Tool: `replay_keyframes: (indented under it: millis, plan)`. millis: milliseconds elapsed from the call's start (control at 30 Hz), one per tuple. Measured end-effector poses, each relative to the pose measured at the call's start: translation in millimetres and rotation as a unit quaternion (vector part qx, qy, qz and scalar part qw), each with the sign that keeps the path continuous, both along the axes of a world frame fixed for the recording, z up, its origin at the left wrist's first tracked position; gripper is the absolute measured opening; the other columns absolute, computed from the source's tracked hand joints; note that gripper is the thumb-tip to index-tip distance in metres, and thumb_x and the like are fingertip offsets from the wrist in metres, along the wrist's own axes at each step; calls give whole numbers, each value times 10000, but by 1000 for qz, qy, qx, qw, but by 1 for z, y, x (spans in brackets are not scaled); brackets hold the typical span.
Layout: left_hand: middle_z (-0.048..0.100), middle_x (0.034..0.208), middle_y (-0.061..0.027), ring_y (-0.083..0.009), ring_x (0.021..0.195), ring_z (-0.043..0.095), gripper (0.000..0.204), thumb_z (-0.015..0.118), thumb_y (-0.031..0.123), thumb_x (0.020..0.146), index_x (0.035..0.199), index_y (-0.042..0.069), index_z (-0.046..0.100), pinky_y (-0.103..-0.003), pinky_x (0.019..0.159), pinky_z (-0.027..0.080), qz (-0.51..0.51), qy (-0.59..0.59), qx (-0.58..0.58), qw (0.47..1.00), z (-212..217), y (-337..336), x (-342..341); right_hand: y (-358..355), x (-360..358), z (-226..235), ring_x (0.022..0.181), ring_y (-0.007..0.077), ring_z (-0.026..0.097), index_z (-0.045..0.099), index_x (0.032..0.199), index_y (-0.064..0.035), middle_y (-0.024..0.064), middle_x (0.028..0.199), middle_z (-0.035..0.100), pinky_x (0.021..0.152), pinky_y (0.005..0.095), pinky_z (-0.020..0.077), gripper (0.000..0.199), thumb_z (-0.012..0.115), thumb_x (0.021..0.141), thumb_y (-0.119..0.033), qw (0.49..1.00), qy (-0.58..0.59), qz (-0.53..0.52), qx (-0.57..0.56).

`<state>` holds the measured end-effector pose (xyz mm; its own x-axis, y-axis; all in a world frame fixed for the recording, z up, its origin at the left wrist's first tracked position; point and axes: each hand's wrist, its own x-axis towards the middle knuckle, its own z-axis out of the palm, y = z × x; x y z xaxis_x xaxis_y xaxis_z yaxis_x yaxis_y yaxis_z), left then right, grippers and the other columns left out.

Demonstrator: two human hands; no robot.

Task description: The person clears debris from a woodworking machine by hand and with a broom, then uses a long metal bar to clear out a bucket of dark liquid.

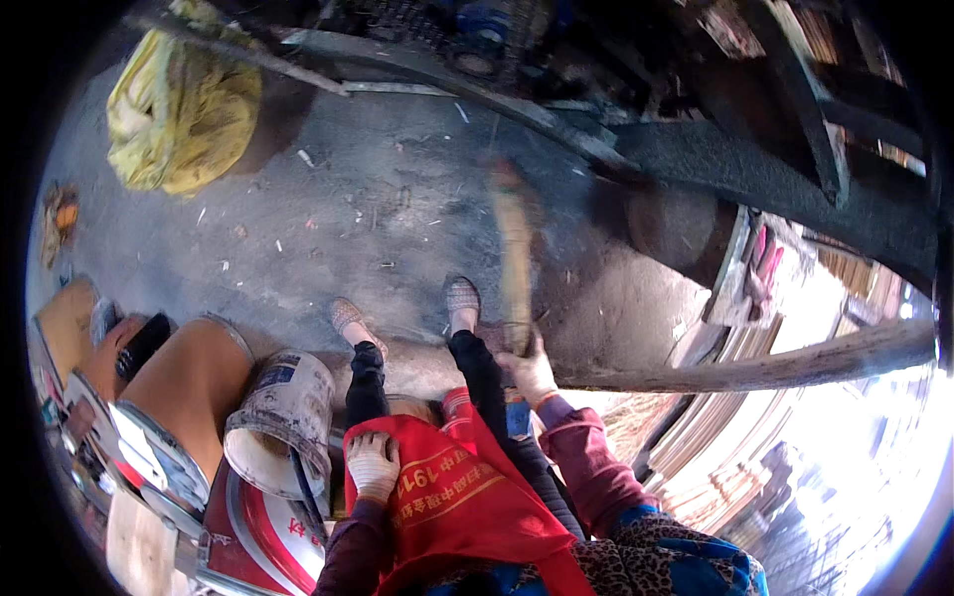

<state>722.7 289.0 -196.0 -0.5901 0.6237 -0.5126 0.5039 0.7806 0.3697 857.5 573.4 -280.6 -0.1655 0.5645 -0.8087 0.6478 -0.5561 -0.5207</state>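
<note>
My right hand [529, 370], in a white glove, is closed around the near end of a long tan wooden stick [515, 248]. The stick points away from me over the floor, and its reddish far tip is smeared by motion. In a white glove too, my left hand [373, 465] lies flat on the red apron [447, 487] over my lap, its fingers stretched and holding nothing. Both my feet, in patterned shoes [462, 295], rest on the floor ahead.
At my left stand a dirty white bucket [298, 387] with a dark rod in it, a brown drum [194, 382] and a red box [253, 531]. A yellow sack [184, 114] sits far left. A wooden pole [775, 370] and stacked strips [715, 457] lie right; a dark beam [725, 164] crosses beyond.
</note>
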Motion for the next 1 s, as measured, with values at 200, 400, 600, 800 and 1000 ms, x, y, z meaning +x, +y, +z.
replay_keyframes:
  millis: [200,400,600,800,1000]
  plan:
    - [594,808,-116,-310,813,547,157,591,238,722,772,89,595,-423,754,409,26,-13,-11,999,-1,-23,8,146,-7,-42,770,260,584,362,1214,-70,133,940,568,632,376,531,575,642,711,-72,991,-101,-83,-13]
    - [593,811,-113,-308,815,548,153,588,234,728,773,88,594,-424,747,409,58,-35,-27,997,-6,-41,-1,72,-1,21,829,303,585,226,1345,-126,157,972,574,540,412,529,800,671,680,-123,963,-116,242,18]
    - [594,798,-110,-309,784,548,146,575,230,745,757,86,586,-420,737,410,55,-22,-18,998,-6,-46,-6,132,27,-4,870,305,567,330,1285,-54,122,988,571,578,465,520,639,623,723,-130,988,-145,-54,6]
    - [590,780,-106,-303,756,544,140,569,222,753,748,83,576,-422,725,409,32,-18,-3,999,-13,-51,-8,237,21,-45,508,216,530,571,848,-73,54,652,563,444,369,414,276,587,767,-336,969,-176,-103,-141]
    - [588,777,-105,-302,777,547,141,573,220,747,754,80,573,-419,743,412,39,-28,-29,998,-9,-55,-4,189,59,13,529,205,512,559,944,-42,90,796,530,427,331,450,279,656,732,-196,913,-342,214,-58]
